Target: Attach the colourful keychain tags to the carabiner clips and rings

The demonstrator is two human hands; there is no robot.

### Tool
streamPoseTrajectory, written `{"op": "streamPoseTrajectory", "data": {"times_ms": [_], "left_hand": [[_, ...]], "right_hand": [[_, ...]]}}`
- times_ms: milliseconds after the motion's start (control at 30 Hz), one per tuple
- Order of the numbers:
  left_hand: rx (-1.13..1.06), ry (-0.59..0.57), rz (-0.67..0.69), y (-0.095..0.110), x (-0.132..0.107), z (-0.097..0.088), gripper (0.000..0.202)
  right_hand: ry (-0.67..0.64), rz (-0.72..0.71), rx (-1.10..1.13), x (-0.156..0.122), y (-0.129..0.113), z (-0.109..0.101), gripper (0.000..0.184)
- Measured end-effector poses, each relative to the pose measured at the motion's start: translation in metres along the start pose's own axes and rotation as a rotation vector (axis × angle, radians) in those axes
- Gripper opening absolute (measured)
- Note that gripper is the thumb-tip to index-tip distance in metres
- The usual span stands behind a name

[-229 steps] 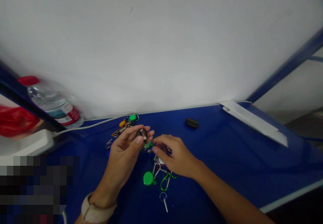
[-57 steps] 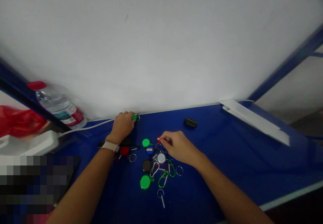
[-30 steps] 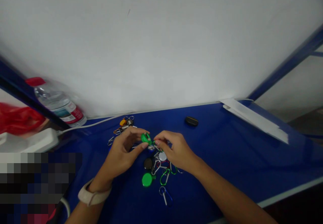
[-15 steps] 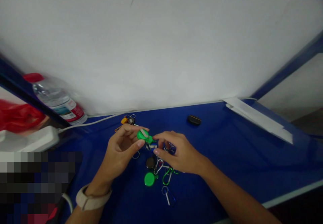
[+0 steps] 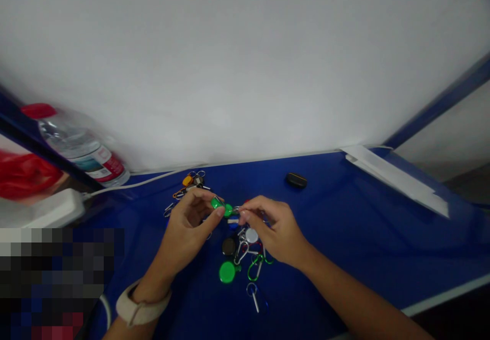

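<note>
Here you are with the green reel (image 5: 216, 203) held just beyond the dark disc (image 5: 228, 246), its long axis running left to right, your nearer left hand (image 5: 189, 222) clamped on its body, your right hand (image 5: 279, 230) pinching the metal piece (image 5: 236, 209) at its right end.

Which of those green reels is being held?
The upper green reel, pinched in the left hand; the lower green reel lies on the blue tabletop.
</note>
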State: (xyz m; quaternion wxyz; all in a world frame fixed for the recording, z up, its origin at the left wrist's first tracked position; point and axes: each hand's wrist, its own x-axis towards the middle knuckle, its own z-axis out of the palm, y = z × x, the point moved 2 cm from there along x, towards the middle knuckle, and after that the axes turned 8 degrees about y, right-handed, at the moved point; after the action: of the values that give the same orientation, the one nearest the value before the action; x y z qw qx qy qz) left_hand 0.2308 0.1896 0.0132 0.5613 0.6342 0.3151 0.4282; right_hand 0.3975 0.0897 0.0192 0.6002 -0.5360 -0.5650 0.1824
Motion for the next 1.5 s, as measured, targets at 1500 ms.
{"op": "streamPoseTrajectory", "data": {"times_ms": [1500], "left_hand": [[0.550, -0.444, 0.156, 0.004, -0.017, 0.020, 0.031]], "right_hand": [[-0.227, 0.645, 0.046, 0.001, 0.028, 0.005, 0.026]]}}
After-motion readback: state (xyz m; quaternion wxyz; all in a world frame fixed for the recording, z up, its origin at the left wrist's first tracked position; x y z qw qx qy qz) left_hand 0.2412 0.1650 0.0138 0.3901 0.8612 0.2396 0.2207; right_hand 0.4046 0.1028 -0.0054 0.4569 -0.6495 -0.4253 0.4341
